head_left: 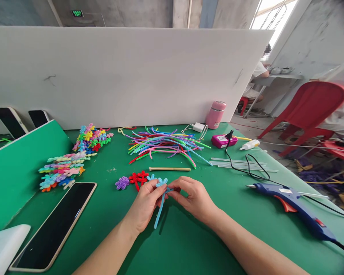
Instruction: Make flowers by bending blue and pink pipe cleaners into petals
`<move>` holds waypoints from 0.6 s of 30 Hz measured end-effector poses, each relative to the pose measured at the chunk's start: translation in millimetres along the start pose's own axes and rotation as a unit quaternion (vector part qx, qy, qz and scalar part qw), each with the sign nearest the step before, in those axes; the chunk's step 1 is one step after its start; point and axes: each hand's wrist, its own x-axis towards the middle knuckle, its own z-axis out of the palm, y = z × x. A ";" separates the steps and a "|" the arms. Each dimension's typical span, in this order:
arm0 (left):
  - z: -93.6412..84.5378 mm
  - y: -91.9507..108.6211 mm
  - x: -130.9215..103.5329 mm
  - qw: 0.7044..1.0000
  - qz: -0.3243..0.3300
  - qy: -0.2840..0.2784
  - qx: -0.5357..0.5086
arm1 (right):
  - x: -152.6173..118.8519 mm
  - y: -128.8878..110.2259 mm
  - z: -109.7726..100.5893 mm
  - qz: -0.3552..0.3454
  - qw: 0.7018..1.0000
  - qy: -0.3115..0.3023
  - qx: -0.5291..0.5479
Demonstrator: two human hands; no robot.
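Note:
Between my two hands is a light blue pipe cleaner (159,214), bent into a small flower at its upper end, with a straight tail hanging down toward me. My left hand (145,204) pinches it just below the petals. With thumb and forefinger, my right hand (192,195) grips another part of the same pipe cleaner on the right side. Just beyond my left hand lie red pipe cleaner flowers (136,178) and a purple flower (122,183). A thin wooden stick (169,169) rests crosswise behind my hands.
Loose coloured pipe cleaners (166,143) are heaped at the back. Finished flowers (64,168) are piled at left, near a phone (55,225). On the right lie a blue glue gun (292,206) with its cord, clear glue sticks (240,164) and a pink bottle (216,115).

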 end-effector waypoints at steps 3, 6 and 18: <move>-0.4 -0.2 0.1 1.000 0.004 -0.002 0.024 | 0.6 -0.3 0.0 0.003 1.000 0.002 -0.008; -0.9 -0.7 0.1 0.999 0.004 -0.010 0.033 | 0.6 -0.7 -0.9 0.004 1.000 0.003 -0.008; -3.5 -0.8 1.1 0.997 0.034 -0.018 0.070 | 2.2 -7.6 -2.3 0.081 0.994 0.004 0.077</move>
